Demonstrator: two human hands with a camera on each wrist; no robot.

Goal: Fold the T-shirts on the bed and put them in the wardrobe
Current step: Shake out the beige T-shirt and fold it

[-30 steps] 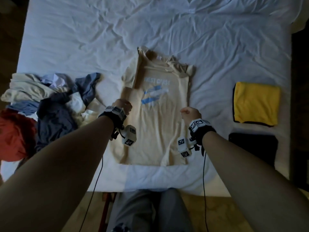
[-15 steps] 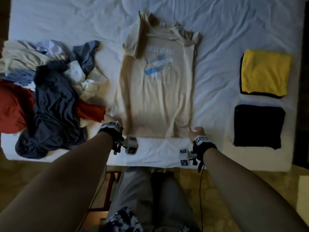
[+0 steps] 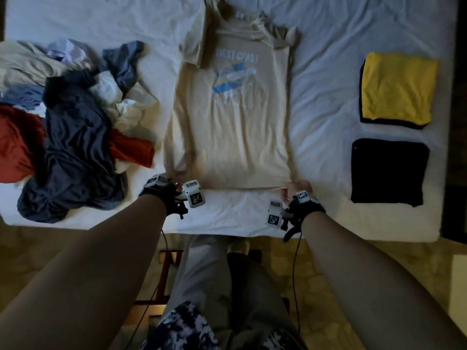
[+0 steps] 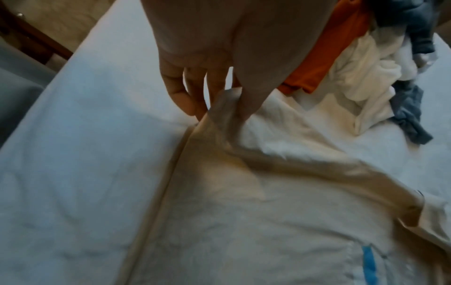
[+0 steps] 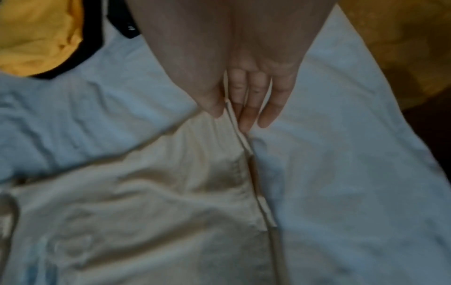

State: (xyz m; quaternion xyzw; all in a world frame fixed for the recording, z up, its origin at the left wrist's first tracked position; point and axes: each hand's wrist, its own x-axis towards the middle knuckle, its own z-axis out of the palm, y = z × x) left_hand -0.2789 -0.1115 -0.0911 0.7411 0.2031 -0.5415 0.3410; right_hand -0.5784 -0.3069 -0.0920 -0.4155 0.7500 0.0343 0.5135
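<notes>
Hands moved down to hem, left hand [image 4: 209,77] and right hand [image 5: 234,77] pinching beige T-shirt [image 3: 235,122] corners

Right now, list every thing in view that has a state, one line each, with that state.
Beige T-shirt: flat on the bed, face up, both sides folded in, hem corners pinched.
Left hand: pinches the left hem corner.
Right hand: pinches the right hem corner.
Yellow shirt: folded, lying on a dark folded one.
Black shirt: folded, flat.
Clothes pile: crumpled, unfolded.
Bed sheet: wrinkled.
</notes>
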